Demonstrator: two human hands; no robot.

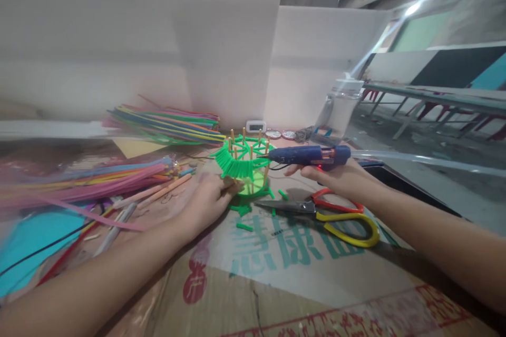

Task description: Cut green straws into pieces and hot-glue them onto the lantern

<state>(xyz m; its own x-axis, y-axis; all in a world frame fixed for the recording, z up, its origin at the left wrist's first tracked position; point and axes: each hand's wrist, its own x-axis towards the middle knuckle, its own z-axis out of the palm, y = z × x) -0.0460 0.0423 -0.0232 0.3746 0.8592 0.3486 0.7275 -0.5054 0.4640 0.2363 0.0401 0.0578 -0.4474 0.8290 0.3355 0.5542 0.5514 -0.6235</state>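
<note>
We have a round, basket-like frame of bright green fuzzy stems and pale wooden pegs [239, 167] standing upright near the middle of the tabletop [221, 303]. Its pegs rise in a ring; within that ring, at the upper level, green stems run like spokes, and along the near left side short green pieces hang in a packed fringe. Below it lies a flat yellow-green disc [258, 181].

Our left hand [209, 196] is pinched on the frame's lower rim. Our right hand [334, 176] is clamped around a dark blue plastic glue gun [296, 155], its nozzle reaching the frame's right side; a long clear rod [395, 160] extends from its back.

Behind, to the right, stands a tall see-through plastic bottle with a white lid [343, 110]; we cannot tell its contents. Steel scissors with red and yellow handles [308, 206] lie just in front of the frame, near green clippings [244, 227]. Bundled multicoloured stems [169, 124] lie behind, to the left.
</note>
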